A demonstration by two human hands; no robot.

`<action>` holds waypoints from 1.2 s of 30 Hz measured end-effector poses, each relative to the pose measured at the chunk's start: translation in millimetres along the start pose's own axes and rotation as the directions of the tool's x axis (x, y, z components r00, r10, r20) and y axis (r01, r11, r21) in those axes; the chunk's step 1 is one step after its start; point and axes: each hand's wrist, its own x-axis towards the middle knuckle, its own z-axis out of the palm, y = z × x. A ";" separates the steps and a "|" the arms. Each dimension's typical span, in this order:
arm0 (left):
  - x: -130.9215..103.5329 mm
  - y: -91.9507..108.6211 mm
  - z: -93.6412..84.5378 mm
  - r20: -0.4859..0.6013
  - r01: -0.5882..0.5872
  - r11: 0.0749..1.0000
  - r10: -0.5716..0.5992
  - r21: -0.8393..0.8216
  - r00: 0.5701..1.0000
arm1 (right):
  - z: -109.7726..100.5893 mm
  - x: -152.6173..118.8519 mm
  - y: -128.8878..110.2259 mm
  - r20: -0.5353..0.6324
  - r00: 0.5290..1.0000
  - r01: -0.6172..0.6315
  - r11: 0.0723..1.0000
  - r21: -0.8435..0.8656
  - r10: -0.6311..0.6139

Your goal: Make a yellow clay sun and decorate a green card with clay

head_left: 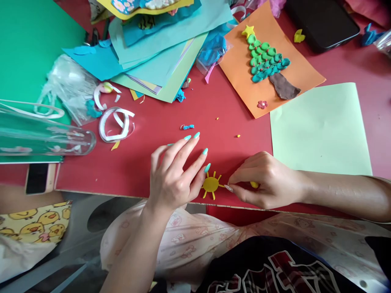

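A yellow clay sun [211, 184], a flat round disc with thin strips around it, lies near the front edge of the red table. My right hand [264, 181] is closed in a pinch at the outer end of the strip [221, 186] on the disc's right side. Part of a yellow clay lump [254, 184] shows under that hand's curled fingers. On the other side, my left hand [180, 175] hovers or rests with fingers spread, its thumb beside the sun's upper left. Tiny yellow clay crumbs [238, 136] and a small blue clay piece [187, 127] lie beyond the hands.
An orange sheet [241, 81] bears a clay tree. Beside it are a pale green sheet [320, 130] and a black phone [322, 24]. Stacked papers [165, 53], white paper strips [114, 126] and a clear plastic cup [61, 138] occupy the left. Another person's patterned clothing [36, 221] shows lower left.
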 end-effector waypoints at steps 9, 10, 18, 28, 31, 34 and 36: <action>0.3 -2.3 1.9 -0.020 0.042 0.998 -0.043 -0.052 0.999 | -0.6 0.0 -0.2 -0.003 1.000 0.002 1.000 -0.002 -0.002; 0.0 -2.1 1.8 -0.031 0.027 0.998 -0.029 -0.059 0.999 | -0.6 0.0 -0.1 -0.002 1.000 0.003 1.000 -0.005 -0.003; 2.0 -2.9 4.2 0.013 0.064 0.997 -0.064 -0.048 0.998 | -0.8 1.0 -0.3 0.017 1.000 0.003 1.000 -0.028 -0.003; -2.1 -7.5 3.6 0.024 0.097 0.993 -0.095 -0.066 0.995 | -1.1 1.0 -0.5 0.006 1.000 -0.003 1.000 -0.014 0.003; -0.6 -6.6 3.5 0.041 0.076 0.995 -0.073 -0.066 0.996 | -1.2 1.3 -0.7 0.012 1.000 -0.004 1.000 -0.013 0.004; -0.2 -7.0 2.3 0.006 0.077 0.994 -0.077 -0.074 0.997 | -1.4 1.6 -0.8 0.011 1.000 -0.004 1.000 -0.012 0.005; -0.7 -7.1 1.2 -0.013 0.068 0.994 -0.069 -0.086 0.998 | -1.4 1.6 -0.8 0.013 1.000 -0.002 1.000 -0.016 0.002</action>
